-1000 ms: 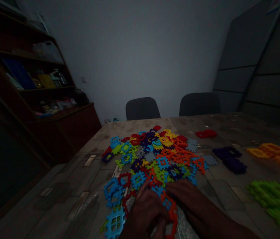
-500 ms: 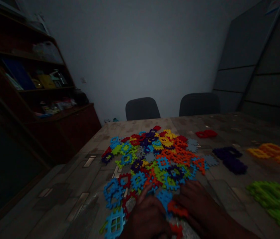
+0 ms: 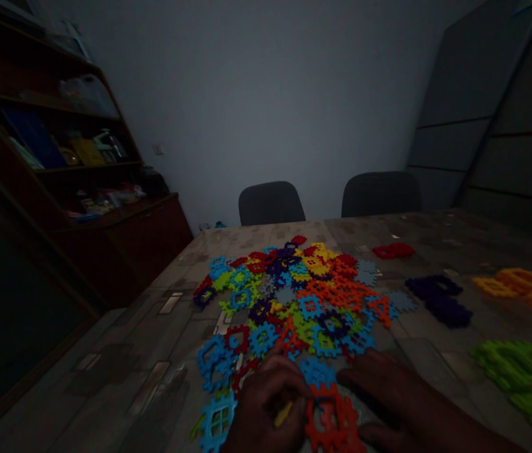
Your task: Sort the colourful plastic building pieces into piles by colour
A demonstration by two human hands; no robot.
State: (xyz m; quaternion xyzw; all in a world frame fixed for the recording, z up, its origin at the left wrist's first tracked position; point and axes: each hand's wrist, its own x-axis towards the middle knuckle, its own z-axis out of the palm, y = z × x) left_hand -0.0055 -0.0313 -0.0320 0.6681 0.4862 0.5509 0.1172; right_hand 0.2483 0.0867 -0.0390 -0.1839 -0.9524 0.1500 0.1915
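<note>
My left hand (image 3: 268, 402) is curled low in the middle, with part of a yellow interlocking plastic piece (image 3: 283, 413) showing inside its fingers. Its fingertips come up against an orange square frame piece (image 3: 334, 418), which lies flat over other orange pieces. On the other side of these, my right hand (image 3: 381, 393) rests with fingers stretched and apart, low over the table. A blue piece (image 3: 317, 372) lies between the hands, just beyond the orange ones. Left of my left hand is a light blue window piece (image 3: 220, 420). The pieces are toothed along their edges.
A mixed pile of toothed pieces (image 3: 289, 289) spreads over the table (image 3: 124, 352). At the right lie sorted groups: red (image 3: 393, 250), dark purple (image 3: 440, 301), yellow-orange (image 3: 520, 286) and green (image 3: 525, 384). Two chairs (image 3: 271, 202) stand behind the table; a shelf unit is at the left.
The orange square piece now shows fully between my hands. My left hand has curled in, with yellow visible inside. My right hand has moved slightly right, off the orange piece.
</note>
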